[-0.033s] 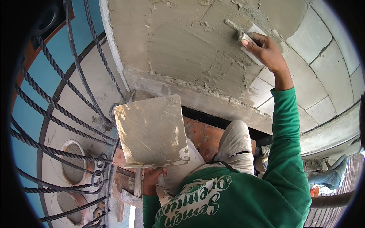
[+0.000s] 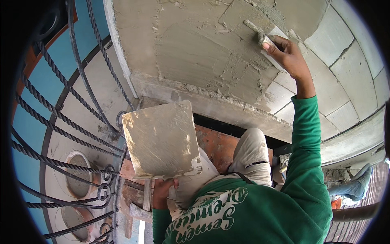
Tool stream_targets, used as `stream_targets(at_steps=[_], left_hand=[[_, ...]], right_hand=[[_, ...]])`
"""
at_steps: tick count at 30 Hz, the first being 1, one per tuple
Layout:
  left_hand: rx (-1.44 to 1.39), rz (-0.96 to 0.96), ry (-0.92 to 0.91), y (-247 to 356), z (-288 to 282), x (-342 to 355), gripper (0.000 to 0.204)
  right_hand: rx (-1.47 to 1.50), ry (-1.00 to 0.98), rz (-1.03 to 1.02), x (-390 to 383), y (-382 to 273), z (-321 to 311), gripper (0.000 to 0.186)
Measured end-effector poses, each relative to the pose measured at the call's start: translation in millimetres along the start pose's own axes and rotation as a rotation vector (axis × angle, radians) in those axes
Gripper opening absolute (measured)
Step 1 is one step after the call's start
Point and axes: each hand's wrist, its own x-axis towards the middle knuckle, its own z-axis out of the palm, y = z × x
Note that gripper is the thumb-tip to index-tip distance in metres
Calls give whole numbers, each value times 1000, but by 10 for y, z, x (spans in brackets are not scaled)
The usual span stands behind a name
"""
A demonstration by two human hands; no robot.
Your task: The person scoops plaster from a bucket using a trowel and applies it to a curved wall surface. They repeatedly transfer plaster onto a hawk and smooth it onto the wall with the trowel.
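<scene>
Trowel (image 2: 262, 38): likely light, stiff-bladed, slippery with wet mortar (image 2: 195, 53); best held by its handle, where the right hand (image 2: 290, 59) grasps it. Location: at the wall (image 2: 331, 38), upper right.
Board (image 2: 162, 138): probably rigid, heavier, front-weighted; best supported from beneath. Location: partly over the left leg (image 2: 208, 166); left hand (image 2: 163, 190) clasps it at the near edge, fingers mostly hidden.
Appearance: trowel pale-bladed, handle caked grey; board squarish, round-cornered, mortar-smeared, edges scuffed pale.
</scene>
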Motion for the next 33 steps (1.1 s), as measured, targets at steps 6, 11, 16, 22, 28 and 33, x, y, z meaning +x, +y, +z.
stream_targets(at_steps=[6,11,16,22,28,33], left_hand=[[-41,-21,-20,-4,493,486,29],[69,15,-40,-658,1326,1164,24],[157,6,-298,-1566,1686,1613,19],[883,-16,-397,-2043,1638,2057,33],[618,-110,-596,-2099,2908,2005,30],[574,-139,-717,-2360,3956,1783,24]], right_hand=[[145,231,130,-889,474,-527,41],[158,284,325,-2366,1746,-1216,42],[-296,319,937,-4542,2857,-2045,54],[-893,151,1491,-6946,2878,-2822,54],[-939,-328,1775,-8392,3071,-3268,39],[-1110,-520,1645,-9231,3558,-3714,21]])
